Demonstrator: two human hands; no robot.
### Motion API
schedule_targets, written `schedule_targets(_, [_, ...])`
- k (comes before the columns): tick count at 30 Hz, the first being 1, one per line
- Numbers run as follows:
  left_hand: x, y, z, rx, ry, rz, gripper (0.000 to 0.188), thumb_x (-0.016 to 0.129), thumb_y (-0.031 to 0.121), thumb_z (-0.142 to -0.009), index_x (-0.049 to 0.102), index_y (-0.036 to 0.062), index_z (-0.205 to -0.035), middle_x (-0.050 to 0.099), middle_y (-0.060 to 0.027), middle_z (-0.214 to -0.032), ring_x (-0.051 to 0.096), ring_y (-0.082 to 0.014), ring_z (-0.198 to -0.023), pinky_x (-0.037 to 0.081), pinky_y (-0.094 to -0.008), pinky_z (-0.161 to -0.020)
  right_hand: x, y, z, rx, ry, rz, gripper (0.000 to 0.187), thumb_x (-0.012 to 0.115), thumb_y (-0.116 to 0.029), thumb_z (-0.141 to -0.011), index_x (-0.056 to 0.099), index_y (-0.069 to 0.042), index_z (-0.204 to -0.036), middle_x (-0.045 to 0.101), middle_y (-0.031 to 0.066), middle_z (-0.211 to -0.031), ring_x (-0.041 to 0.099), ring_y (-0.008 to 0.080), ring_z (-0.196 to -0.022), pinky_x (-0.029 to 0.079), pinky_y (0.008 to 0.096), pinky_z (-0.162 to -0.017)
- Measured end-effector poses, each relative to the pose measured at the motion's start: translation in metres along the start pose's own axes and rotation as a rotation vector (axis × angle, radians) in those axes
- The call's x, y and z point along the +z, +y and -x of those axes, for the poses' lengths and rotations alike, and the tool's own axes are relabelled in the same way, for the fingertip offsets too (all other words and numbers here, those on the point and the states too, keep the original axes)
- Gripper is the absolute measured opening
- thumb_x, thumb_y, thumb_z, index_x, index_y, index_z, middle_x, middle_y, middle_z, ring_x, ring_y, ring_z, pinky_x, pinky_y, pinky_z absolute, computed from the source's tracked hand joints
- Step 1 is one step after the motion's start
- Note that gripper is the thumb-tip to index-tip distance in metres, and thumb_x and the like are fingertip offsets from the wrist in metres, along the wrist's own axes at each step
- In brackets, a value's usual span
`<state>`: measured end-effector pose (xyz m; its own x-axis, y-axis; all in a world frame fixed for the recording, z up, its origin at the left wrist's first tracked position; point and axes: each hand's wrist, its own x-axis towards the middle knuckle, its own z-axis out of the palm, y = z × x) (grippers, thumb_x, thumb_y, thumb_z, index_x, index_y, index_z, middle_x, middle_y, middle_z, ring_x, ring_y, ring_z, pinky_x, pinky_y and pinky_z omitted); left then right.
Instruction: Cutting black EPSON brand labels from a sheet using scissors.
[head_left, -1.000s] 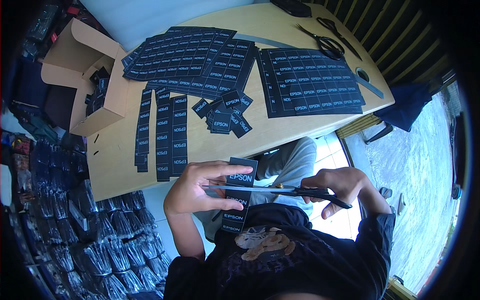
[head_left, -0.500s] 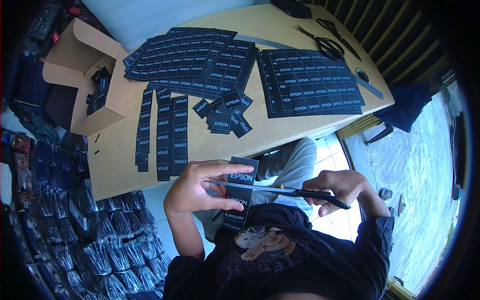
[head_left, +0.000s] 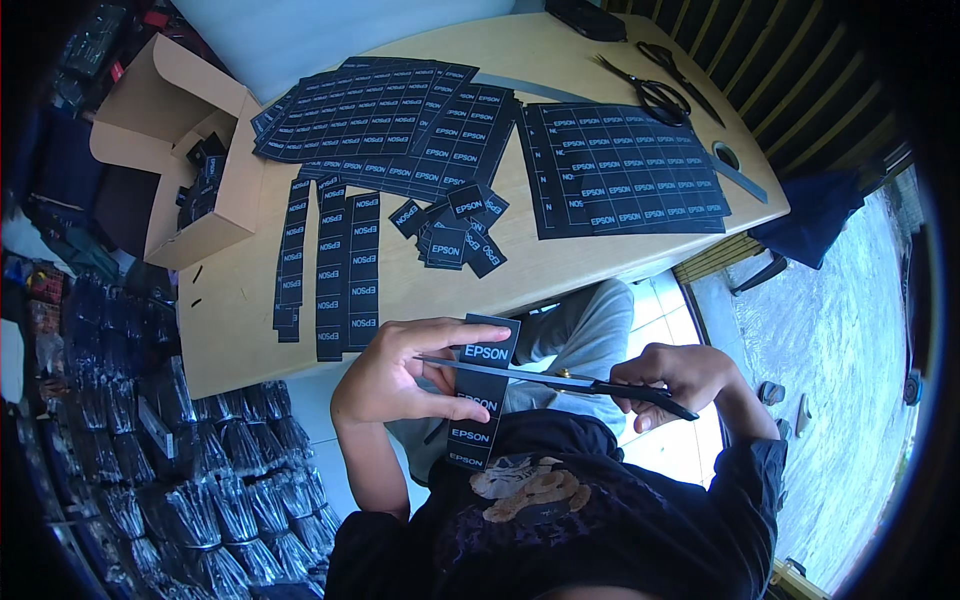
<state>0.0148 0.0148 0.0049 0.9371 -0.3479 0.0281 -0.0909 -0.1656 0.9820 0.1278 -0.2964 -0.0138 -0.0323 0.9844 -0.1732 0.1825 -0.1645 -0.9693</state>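
My left hand [head_left: 405, 375] pinches a black label strip [head_left: 472, 436] with pale lettering and thin dividing lines, holding it upright over my lap. Its thumb and fingertips press on the strip's right side, above and below the scissors. My right hand [head_left: 668, 382] grips the black handles of long scissors [head_left: 535, 376]. Their blades lie across the upper part of the strip, just below its top label, with the tips near my left palm. Whether the blades have cut into the strip cannot be made out. Cut square labels [head_left: 445, 248] lie in a loose pile on the table.
Uncut strips [head_left: 362, 270] lie left of the pile, with label sheets [head_left: 375, 110] behind and more sheets [head_left: 630, 170] at right. An open cardboard box [head_left: 215, 235] holds dark pieces. Other scissors [head_left: 660, 100], a tape roll [head_left: 726, 155] and a metal ruler [head_left: 745, 182] sit at far right.
The scissors' blades have tilted slightly, their tips a little higher against the strip. Both hands keep nearly the same place and grip.
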Motion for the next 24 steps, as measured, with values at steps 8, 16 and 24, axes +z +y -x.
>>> schedule_targets(8, [0.000, 0.000, -0.002, -0.014, 0.009, 0.016, 0.065, 0.084, 0.003, -0.060, 0.058, 0.0027, -0.120, 0.062, -0.0114, -0.114, 0.066, -0.0133, -0.084, 0.058, -0.0218, -0.068, 0.001, 0.006, 0.002, -0.018, -0.004, 0.011, 0.040, 0.066, -0.035, -0.086, 0.056, 0.003, -0.080, 0.057, 0.0075, -0.067, 0.055, 0.0189, -0.051, 0.040, 0.0310, -0.046])
schedule_targets(16, [-0.003, -0.011, 0.001, -0.052, 0.055, 0.097, 0.065, 0.082, -0.001, -0.061, 0.056, 0.0013, -0.121, 0.060, -0.0118, -0.114, 0.067, -0.0145, -0.083, 0.056, -0.0200, -0.063, 0.004, 0.007, 0.013, 0.006, 0.109, 0.038, 0.042, 0.067, -0.041, -0.084, 0.056, -0.001, -0.077, 0.054, 0.0055, -0.056, 0.054, 0.0184, -0.049, 0.039, 0.0315, -0.046])
schedule_targets(24, [-0.031, -0.039, -0.043, -0.162, 0.330, -0.026, 0.043, 0.073, -0.010, -0.069, 0.058, -0.0023, -0.108, 0.062, -0.0100, -0.102, 0.065, -0.0145, -0.086, 0.053, -0.0246, -0.071, 0.019, 0.020, 0.050, 0.138, 0.444, -0.015, 0.042, 0.074, -0.039, -0.078, 0.059, 0.001, -0.078, 0.055, 0.0035, -0.058, 0.051, 0.0127, -0.049, 0.037, 0.0278, -0.046])
